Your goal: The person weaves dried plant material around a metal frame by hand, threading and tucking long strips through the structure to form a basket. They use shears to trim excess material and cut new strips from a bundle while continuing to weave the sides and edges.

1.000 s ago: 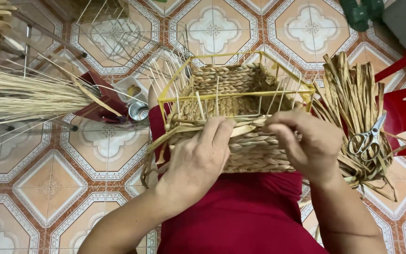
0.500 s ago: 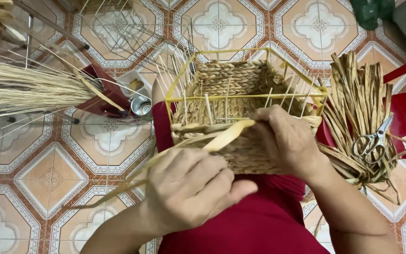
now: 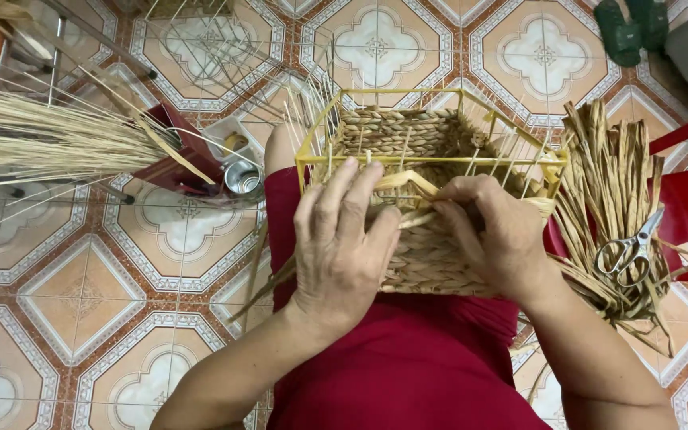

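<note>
The half-woven basket (image 3: 428, 199) rests on the person's lap in red cloth, tipped so its open top faces away, which puts the near wall under both hands. The left hand (image 3: 340, 239) lies flat with fingers spread, pressing the woven rows, gripping nothing. The right hand (image 3: 491, 235) pinches a flat straw strand (image 3: 408, 181) by the yellow wire frame (image 3: 431, 161). The wall looks tightly braided, pale brown, with thin upright stakes. Scissors (image 3: 627, 251) lie on a bundle of straw strips (image 3: 611, 183) at the right.
</note>
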